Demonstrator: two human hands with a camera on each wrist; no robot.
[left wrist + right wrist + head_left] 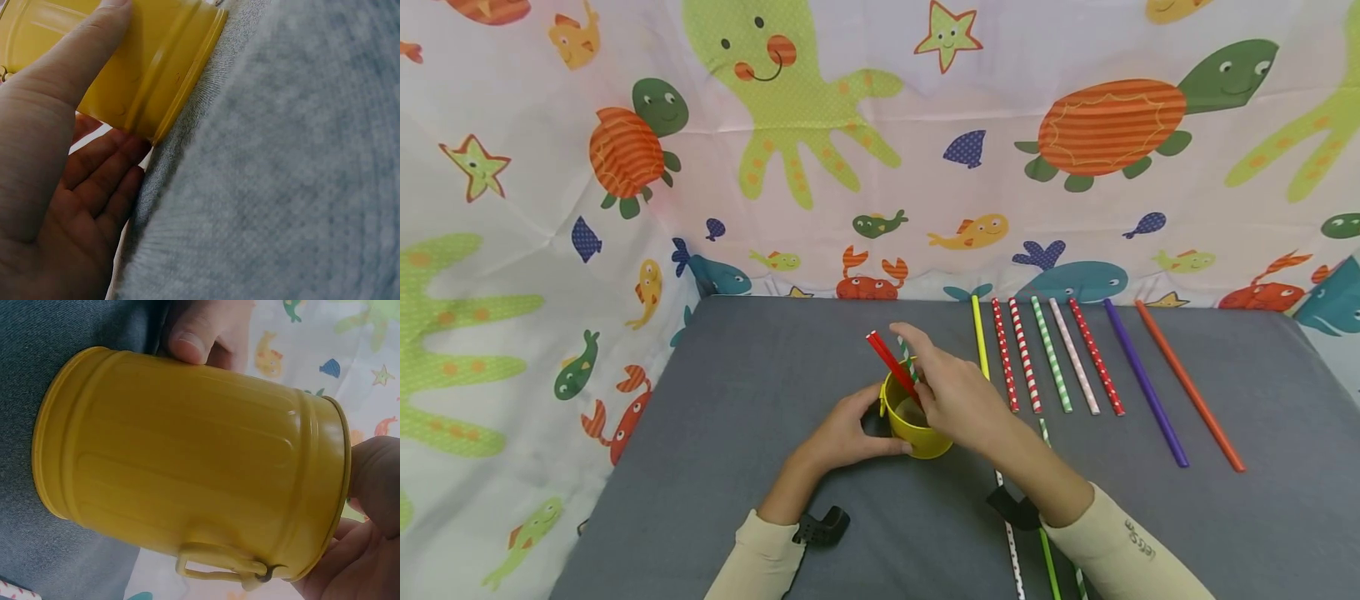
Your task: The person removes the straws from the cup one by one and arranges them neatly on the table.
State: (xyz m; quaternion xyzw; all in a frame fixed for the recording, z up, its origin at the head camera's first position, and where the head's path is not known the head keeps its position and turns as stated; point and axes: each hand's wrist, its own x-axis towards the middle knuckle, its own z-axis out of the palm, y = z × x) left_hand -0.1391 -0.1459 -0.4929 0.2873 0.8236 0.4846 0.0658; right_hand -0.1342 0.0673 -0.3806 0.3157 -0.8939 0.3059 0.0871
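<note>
A small yellow metal bucket [928, 440] stands upright on the grey table, its looped handle [215, 565] hanging at the side. My left hand [848, 429] grips the bucket from the left, the thumb lying across its near wall and the fingers behind. Red straws [889, 360] lean inside the bucket and stick out past the rim. Over the bucket's right rim, my right hand [955, 392] pinches a green-and-white striped straw [906, 354] beside them. Its fingers partly hide the straw's lower part. At the rim, the right fingers [340, 565] show curled.
Right of the bucket lies a row of straws: yellow [980, 333], several red-and-white, green striped [1051, 354], pale pink, purple [1146, 383] and orange [1191, 387]. More straws, one of them bright green [1049, 567], lie under my right forearm. A sea-animal cloth [820, 108] hangs behind.
</note>
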